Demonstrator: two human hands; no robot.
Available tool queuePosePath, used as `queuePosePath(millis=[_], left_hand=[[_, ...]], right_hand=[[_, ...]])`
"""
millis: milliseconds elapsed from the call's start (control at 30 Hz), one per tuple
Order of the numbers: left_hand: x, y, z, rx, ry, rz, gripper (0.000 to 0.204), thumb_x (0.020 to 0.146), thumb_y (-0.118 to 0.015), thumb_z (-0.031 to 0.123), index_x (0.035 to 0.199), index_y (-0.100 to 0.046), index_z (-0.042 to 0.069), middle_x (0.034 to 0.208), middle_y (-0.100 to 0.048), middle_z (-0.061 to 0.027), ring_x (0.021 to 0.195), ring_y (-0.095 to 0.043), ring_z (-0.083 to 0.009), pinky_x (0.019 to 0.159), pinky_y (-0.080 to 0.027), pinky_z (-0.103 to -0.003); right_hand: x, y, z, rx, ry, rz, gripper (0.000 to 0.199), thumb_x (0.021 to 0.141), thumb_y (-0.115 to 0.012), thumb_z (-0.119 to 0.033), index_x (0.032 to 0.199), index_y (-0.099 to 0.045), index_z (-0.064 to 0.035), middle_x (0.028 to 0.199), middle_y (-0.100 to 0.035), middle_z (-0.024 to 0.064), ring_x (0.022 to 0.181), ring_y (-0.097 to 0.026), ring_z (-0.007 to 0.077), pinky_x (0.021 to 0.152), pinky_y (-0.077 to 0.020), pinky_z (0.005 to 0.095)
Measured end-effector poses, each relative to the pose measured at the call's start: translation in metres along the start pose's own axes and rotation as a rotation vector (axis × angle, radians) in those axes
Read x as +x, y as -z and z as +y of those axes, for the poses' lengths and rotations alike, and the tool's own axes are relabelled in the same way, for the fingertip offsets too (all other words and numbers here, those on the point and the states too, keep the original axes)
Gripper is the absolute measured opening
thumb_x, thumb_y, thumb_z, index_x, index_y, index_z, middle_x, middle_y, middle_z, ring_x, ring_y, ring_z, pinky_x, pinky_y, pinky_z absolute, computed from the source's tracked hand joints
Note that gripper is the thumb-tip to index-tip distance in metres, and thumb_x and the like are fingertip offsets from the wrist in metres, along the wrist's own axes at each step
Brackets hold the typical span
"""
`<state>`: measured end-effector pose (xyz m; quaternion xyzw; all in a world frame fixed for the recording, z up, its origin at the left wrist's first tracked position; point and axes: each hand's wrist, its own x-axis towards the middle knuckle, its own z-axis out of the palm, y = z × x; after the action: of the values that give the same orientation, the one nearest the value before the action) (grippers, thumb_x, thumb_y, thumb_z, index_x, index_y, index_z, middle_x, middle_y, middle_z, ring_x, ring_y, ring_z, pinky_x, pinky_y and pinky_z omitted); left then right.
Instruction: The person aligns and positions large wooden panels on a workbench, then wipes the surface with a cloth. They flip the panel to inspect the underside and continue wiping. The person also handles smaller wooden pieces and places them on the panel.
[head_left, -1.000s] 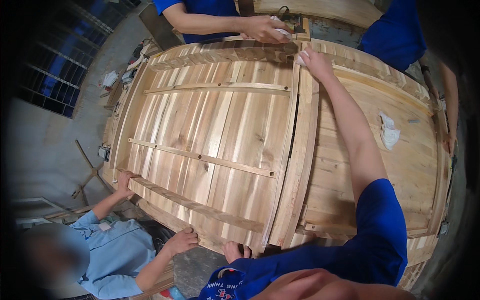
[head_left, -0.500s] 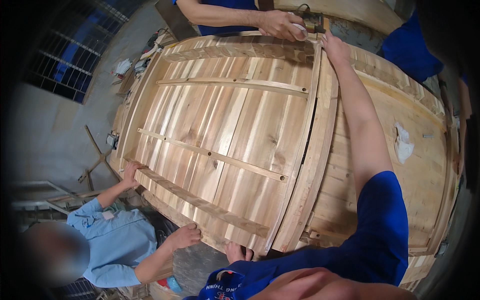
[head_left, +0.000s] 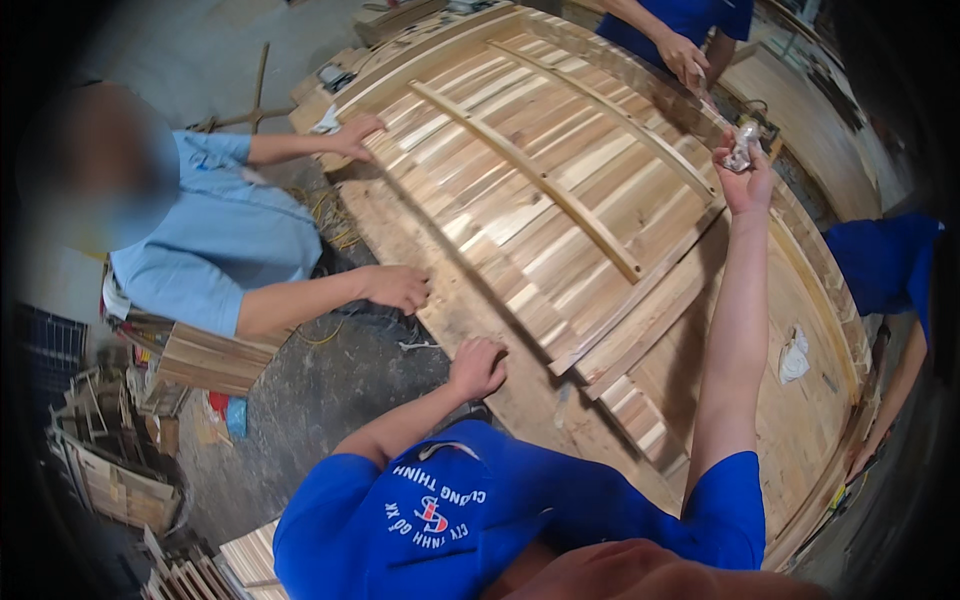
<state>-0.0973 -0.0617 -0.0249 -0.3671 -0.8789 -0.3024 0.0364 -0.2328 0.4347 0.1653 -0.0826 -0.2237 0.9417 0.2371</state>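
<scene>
A large slatted wooden panel point(head_left: 545, 120) with a raised rim and two drilled battens point(head_left: 545, 180) lies on the workbench point(head_left: 440, 280). My right hand point(head_left: 745, 182) is lifted over the panel's far right corner, its fingers closed around a crumpled whitish wad point(head_left: 741, 148). I cannot tell whether the wad is cloth or plastic. At the bench's near edge rests my left hand point(head_left: 478, 368), fingers curled, with nothing showing in it. It is apart from the panel. The panel's right side lies by a second framed wooden piece point(head_left: 790, 430).
At left, a person in light blue point(head_left: 230, 230) has one hand on the panel's corner and the other at the bench edge. Across the panel, another person's hand point(head_left: 685, 55) holds something whitish. A white crumpled scrap point(head_left: 794, 355) lies on the second piece.
My view has turned. My right hand has left the panel's far corner and now holds up the wad. My left hand has come off the panel's near edge onto the bench.
</scene>
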Motion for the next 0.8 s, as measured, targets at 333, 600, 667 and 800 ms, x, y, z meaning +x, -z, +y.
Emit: queuePosePath(millis=[333, 600, 667, 800], left_hand=[[-0.017, 0.045, -0.052, -0.428, -0.161, -0.084, 0.019, 0.077, -0.059, 0.011, 0.094, -0.060, 0.006, 0.078, -0.060, -0.0099, 0.076, -0.059, -0.0296, 0.068, -0.046, -0.038], [-0.089, 0.114, -0.165, -0.231, 0.204, 0.000, 0.015, 0.082, -0.058, 0.013, 0.096, -0.061, 0.009, 0.080, -0.064, -0.0116, 0.075, -0.062, -0.0317, 0.066, -0.050, -0.040], [-0.125, 0.127, -0.187, -0.216, 0.425, -0.107, 0.018, 0.084, -0.056, 0.017, 0.101, -0.058, 0.010, 0.081, -0.065, -0.0135, 0.078, -0.062, -0.0349, 0.068, -0.050, -0.042], [-0.171, 0.136, -0.212, -0.158, 0.953, -0.283, 0.027, 0.085, -0.056, 0.026, 0.108, -0.053, 0.011, 0.085, -0.064, -0.0215, 0.084, -0.061, -0.0398, 0.070, -0.048, -0.047]], right_hand=[[0.023, -0.166, 0.255, -0.203, -0.481, -0.402, 0.030, 0.098, -0.042, -0.033, 0.114, -0.045, -0.0082, 0.078, -0.056, 0.0068, 0.052, -0.045, 0.0105, 0.046, -0.0348, 0.0240], [0.075, -0.249, 0.486, -0.780, -0.437, -0.439, 0.026, 0.095, -0.048, -0.032, 0.110, -0.054, -0.0123, 0.065, -0.054, 0.0018, 0.040, -0.036, 0.0032, 0.033, -0.0224, 0.0178], [0.092, -0.255, 0.528, -1.020, -0.393, -0.508, 0.030, 0.093, -0.050, -0.034, 0.109, -0.056, -0.0096, 0.069, -0.058, 0.0054, 0.044, -0.044, 0.0075, 0.036, -0.0309, 0.0215], [0.142, -0.246, 0.594, -1.346, 0.075, -0.667, 0.041, 0.090, -0.053, -0.039, 0.111, -0.059, -0.0043, 0.086, -0.066, 0.0153, 0.068, -0.063, 0.0224, 0.059, -0.0497, 0.0331]])
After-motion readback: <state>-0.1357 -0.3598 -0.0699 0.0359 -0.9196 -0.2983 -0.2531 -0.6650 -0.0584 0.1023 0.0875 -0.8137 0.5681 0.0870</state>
